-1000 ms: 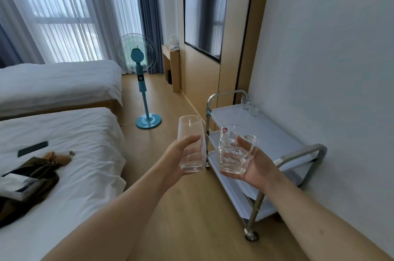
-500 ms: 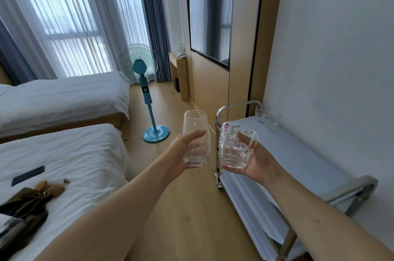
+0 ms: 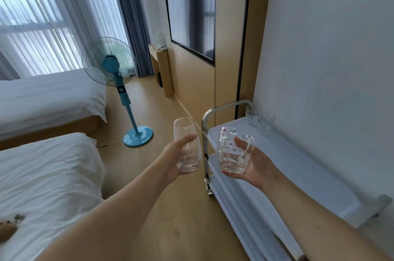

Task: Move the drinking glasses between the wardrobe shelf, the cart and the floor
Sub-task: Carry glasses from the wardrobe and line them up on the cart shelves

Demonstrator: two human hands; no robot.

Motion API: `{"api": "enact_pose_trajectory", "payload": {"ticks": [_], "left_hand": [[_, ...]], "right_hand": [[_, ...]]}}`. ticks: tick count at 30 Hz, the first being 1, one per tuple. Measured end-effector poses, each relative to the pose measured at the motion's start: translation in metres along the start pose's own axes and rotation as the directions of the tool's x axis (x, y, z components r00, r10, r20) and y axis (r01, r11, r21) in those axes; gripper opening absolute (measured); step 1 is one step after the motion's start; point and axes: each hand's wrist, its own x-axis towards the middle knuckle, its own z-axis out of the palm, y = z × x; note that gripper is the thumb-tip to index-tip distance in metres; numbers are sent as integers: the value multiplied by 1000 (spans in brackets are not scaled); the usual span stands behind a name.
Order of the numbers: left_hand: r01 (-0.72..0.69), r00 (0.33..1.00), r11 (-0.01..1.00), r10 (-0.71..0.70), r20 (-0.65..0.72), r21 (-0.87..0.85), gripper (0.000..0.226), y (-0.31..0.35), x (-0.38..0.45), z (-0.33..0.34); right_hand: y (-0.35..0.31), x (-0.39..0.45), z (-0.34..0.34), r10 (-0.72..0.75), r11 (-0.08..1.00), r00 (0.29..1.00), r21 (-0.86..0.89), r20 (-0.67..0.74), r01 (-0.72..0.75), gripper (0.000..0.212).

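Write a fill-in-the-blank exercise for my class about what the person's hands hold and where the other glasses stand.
1. The left hand holds a tall clear ____.
2. The right hand holds a clear glass mug with a ____.
3. Two small clear glasses stand on the white metal-framed cart's ____ shelf.

Missing words: glass; handle; top

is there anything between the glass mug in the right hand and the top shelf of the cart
Nothing visible. The clear handled glass mug in the right hand hangs over the near end of the white steel-framed cart; that stretch of its top shelf is bare. Two small clear glasses stand at the far end only.
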Motion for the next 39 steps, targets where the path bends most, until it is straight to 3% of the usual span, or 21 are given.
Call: {"api": "enact_pose_trajectory", "payload": {"ticks": [2, 5, 8, 12, 15, 18, 25, 28, 35, 39], "left_hand": [[50, 998, 998, -51, 39, 25, 74, 4, 28, 6], [95, 987, 993, -102, 127, 65, 73, 13, 70, 17], [128, 958, 987, -149, 247, 100, 64, 25, 118, 30], [171, 927, 969, -220, 305, 178, 83, 44, 175, 45], [165, 916, 960, -234, 324, 227, 101, 59, 212, 55], [166, 905, 950, -253, 342, 264, 100, 69, 248, 61], [278, 855, 895, -396, 336, 349, 87, 59, 306, 63], [323, 815, 870, -455, 358, 371, 94, 52, 324, 65], [296, 815, 846, -466, 345, 443, 101, 49, 363, 90], [229, 823, 832, -442, 356, 505, 109, 45, 384, 106]], "right_hand": [[-5, 12, -13, -13, 1000, 998, 14, -58, 14, 57], [-12, 29, -29, -32, 999, 984, 32, -177, 39, 75], [-21, 54, -43, -45, 996, 954, 61, -296, 66, 71], [-35, 83, -50, -94, 993, 859, 15, -504, 118, 67], [-42, 102, -50, -145, 986, 797, -19, -586, 166, 48], [-42, 123, -51, -165, 982, 731, -37, -663, 187, 55], [-17, 153, -61, -72, 987, 629, 37, -774, 158, 59], [-13, 160, -72, -41, 986, 581, 61, -813, 155, 60], [-33, 181, -111, -58, 975, 540, 69, -840, 213, 48], [-45, 195, -142, -66, 964, 521, 79, -851, 252, 52]]}}
